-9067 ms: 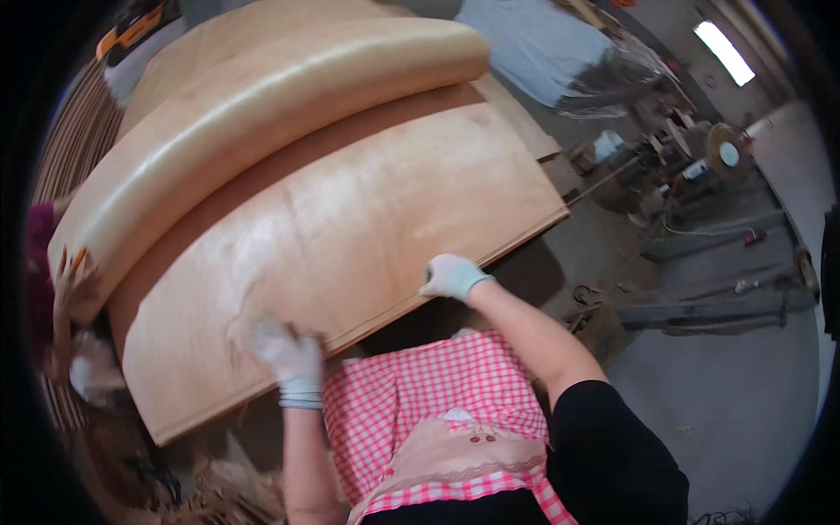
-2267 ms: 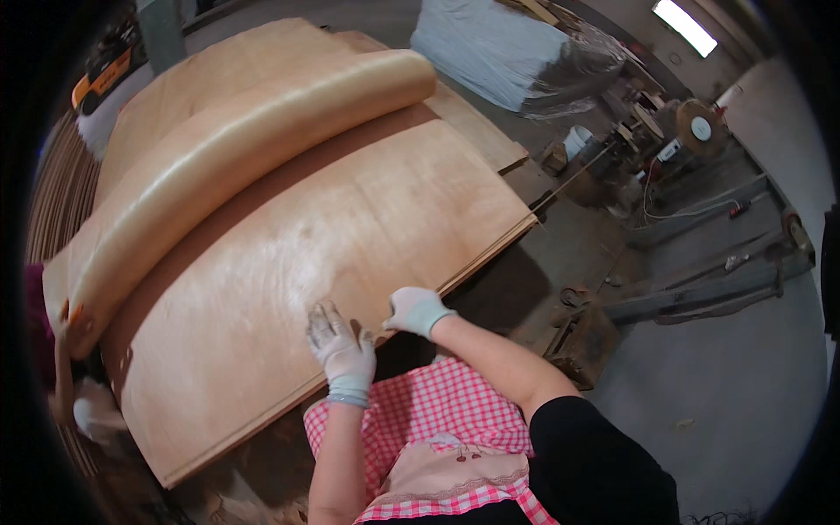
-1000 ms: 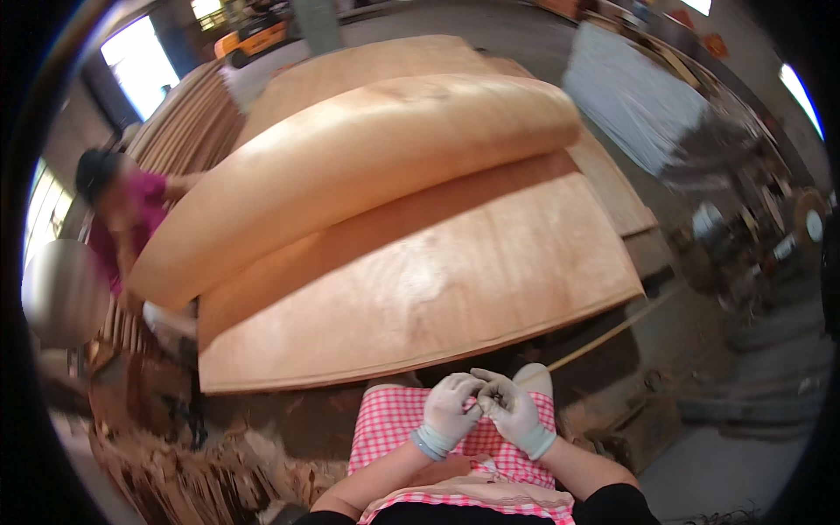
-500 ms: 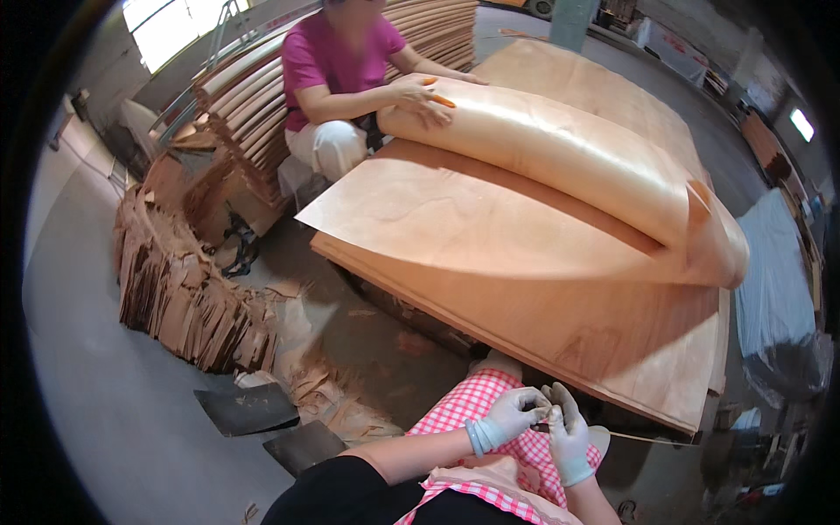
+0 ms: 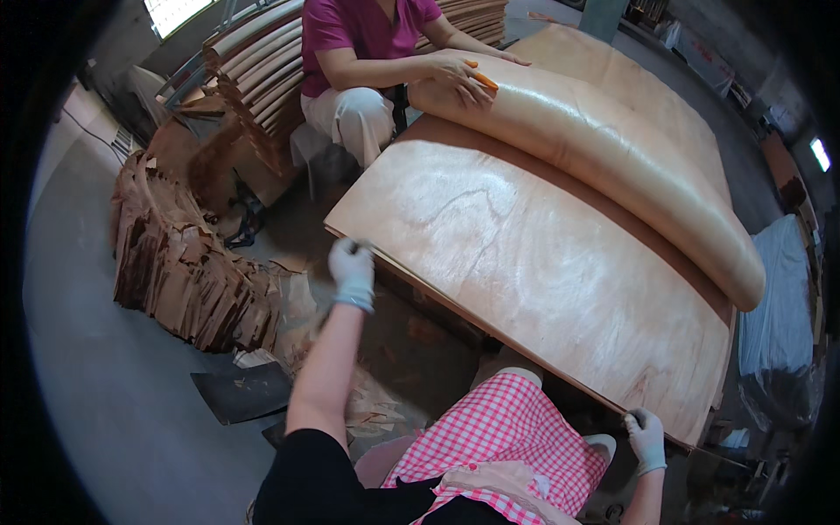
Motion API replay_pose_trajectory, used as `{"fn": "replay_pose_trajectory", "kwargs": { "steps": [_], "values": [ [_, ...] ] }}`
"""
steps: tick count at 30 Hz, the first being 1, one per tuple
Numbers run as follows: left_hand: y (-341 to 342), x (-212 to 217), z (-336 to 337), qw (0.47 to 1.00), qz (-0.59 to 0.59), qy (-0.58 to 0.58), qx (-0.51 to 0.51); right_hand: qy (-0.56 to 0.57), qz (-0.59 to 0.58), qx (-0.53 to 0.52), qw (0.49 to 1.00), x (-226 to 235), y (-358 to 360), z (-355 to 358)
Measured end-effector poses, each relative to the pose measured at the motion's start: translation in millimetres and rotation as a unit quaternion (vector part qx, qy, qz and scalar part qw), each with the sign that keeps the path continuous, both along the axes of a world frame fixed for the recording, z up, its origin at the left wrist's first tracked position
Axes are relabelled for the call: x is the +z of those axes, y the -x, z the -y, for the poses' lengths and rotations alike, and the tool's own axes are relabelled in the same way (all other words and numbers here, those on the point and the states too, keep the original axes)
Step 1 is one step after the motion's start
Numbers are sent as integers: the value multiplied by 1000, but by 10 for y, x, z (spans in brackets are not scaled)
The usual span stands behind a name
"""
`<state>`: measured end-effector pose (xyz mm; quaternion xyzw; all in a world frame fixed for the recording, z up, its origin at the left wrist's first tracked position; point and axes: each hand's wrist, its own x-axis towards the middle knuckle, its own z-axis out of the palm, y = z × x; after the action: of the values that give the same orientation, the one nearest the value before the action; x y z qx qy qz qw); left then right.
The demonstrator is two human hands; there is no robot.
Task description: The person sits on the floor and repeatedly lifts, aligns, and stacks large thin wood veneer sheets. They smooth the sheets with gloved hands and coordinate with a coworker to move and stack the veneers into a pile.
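The right hand (image 5: 646,437), in a pale fabric glove, has its thumb and bent fingers pinched together on the near edge of a broad wooden sheet (image 5: 525,254), close to its right corner. The left hand (image 5: 352,267), gloved likewise, is curled nearly into a fist right at the same edge, near the left corner; it is slightly blurred, and whether its fingers grip the wood cannot be told. The sheet lies flat just beyond both sets of fingers and spans the gap between them, its tan face lightly glossy with wavy grain, its edge thin and layered. Below it, a pink-and-white checked apron (image 5: 507,429) covers the person's lap in soft folds. Across the sheet's far part rests a long, thick roll of smooth wood (image 5: 595,153), gently bowed, and a co-worker's hand (image 5: 464,79) with orange on its fingers presses on the roll's left end. Farther left stand a ragged, splintery pile of torn brown veneer (image 5: 188,262) and a stack of curved, ridged sheets (image 5: 262,79); at far right sits a bundle in crinkled pale plastic (image 5: 774,289).
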<state>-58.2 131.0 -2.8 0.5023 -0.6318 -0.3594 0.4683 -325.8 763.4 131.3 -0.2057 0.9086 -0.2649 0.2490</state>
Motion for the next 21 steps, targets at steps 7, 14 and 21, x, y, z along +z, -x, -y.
{"fn": "replay_pose_trajectory", "kwargs": {
  "steps": [7,14,21],
  "values": [
    [-249,-47,1230,961,252,-13,110,-35,-92,-8,995,-27,118,276],
    [-142,92,1206,950,290,-70,98,-58,-56,-10,997,-27,130,411],
    [-238,-64,1316,917,374,-80,116,-62,-33,27,997,-286,212,492]
  ]
}}
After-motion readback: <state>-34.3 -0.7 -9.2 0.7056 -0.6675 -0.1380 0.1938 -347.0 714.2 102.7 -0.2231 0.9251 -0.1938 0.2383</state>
